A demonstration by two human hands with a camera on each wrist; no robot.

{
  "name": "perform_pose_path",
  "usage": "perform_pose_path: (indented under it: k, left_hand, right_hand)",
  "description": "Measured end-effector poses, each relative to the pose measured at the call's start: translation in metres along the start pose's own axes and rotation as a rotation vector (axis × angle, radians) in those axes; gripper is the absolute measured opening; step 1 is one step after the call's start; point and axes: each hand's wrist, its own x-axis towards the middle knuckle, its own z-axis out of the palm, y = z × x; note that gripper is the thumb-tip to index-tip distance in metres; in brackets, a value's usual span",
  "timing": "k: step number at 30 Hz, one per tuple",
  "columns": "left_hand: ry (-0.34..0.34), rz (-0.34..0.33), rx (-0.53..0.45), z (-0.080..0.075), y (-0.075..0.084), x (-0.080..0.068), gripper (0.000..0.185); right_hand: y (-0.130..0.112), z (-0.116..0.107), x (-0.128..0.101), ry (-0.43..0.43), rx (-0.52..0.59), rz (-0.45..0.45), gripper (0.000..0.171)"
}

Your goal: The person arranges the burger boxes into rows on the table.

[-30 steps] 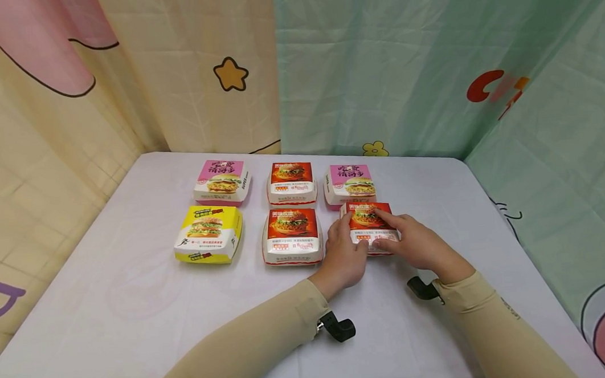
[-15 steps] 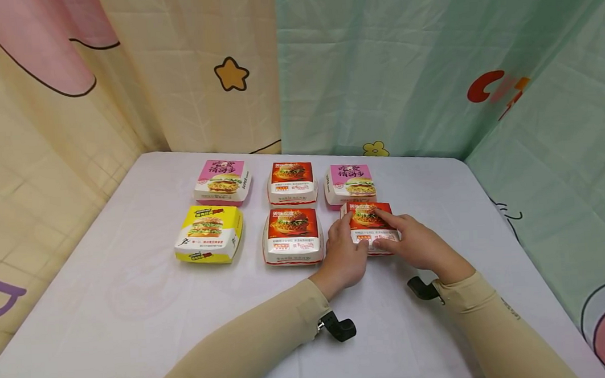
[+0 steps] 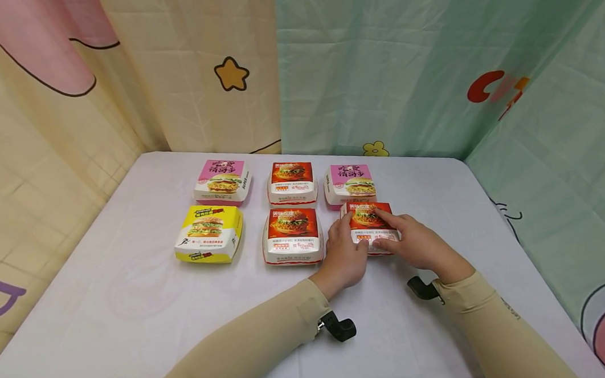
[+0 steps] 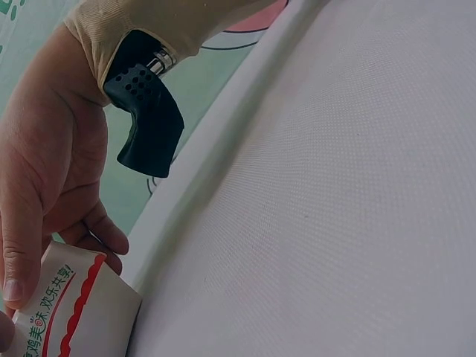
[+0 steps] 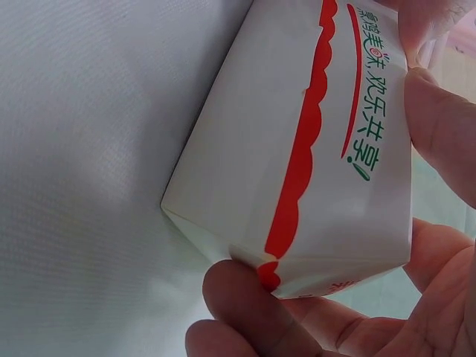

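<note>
Both hands are on a red and white paper burger box [image 3: 373,225] at the right end of the front row on the table. The left hand [image 3: 343,258] holds its left side, thumb near the front edge. From the right, the right hand [image 3: 418,243] grips it; in the right wrist view its fingers [image 5: 245,305] bend round the box's side, with the thumb on the upper front edge. In the left wrist view the right hand [image 4: 52,141] shows beside the box corner [image 4: 85,305]. The left hand's fingers on the far left side are partly hidden.
Left of the held box stand another red burger box [image 3: 292,235] and a yellow one [image 3: 209,234]. Behind are a pink box [image 3: 351,185], a red one [image 3: 292,182] and another pink one [image 3: 222,183]. Curtains [image 3: 368,65] hang round the white table [image 3: 109,330].
</note>
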Motion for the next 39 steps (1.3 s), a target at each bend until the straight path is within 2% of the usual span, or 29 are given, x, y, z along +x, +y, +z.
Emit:
perform_pose_path:
  k: [18,39]
  left_hand:
    - [0.022,0.026,0.015,-0.0002,0.0018,-0.002,0.071]
    - [0.02,0.012,0.016,-0.0007,0.0033,-0.0042,0.071]
  right_hand:
    - [0.0017,0.0011,0.0001,0.012,0.017,-0.016,0.086]
    - [0.002,0.0021,-0.0005,0.01,0.013,-0.013,0.087]
